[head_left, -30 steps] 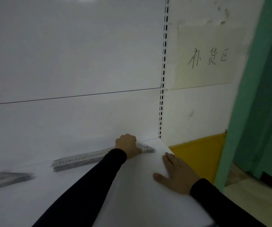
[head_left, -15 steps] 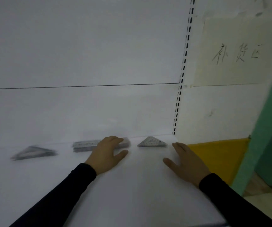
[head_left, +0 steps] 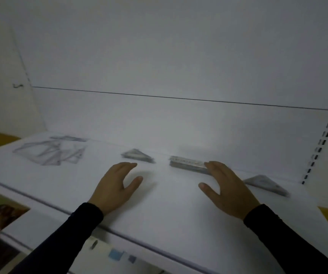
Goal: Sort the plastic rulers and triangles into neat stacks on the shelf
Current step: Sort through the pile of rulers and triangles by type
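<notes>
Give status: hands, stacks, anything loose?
Left hand and right hand open, holding nothing. Ruler stack and two triangle stacks neat. Loose pile far left, unsorted.

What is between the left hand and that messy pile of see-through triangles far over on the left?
Nothing visible. Only bare shelf lies between the left hand and the loose pile of triangles. The small triangle stack sits just beyond the fingertips, off that path.
</notes>
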The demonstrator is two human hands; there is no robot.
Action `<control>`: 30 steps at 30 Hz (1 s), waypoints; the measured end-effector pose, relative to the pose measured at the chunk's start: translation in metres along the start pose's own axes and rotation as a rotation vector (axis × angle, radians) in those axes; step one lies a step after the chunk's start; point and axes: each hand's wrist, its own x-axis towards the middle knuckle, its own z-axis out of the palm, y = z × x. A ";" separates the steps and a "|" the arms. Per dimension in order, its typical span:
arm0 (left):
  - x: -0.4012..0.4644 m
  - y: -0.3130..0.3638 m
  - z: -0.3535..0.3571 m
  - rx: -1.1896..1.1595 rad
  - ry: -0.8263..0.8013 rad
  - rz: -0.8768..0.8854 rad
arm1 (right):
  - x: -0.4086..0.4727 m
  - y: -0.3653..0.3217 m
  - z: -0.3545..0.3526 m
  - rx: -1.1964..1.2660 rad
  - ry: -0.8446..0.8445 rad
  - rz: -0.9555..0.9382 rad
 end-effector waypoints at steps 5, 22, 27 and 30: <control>-0.020 -0.069 -0.045 0.037 0.091 -0.105 | 0.031 -0.073 0.027 0.018 0.002 -0.104; -0.076 -0.333 -0.183 0.097 0.123 -0.270 | 0.171 -0.346 0.173 0.126 -0.078 -0.251; -0.067 -0.384 -0.200 0.145 0.098 -0.283 | 0.226 -0.394 0.215 0.143 -0.149 -0.269; -0.050 -0.415 -0.207 0.157 0.076 -0.297 | 0.267 -0.411 0.239 0.141 -0.177 -0.273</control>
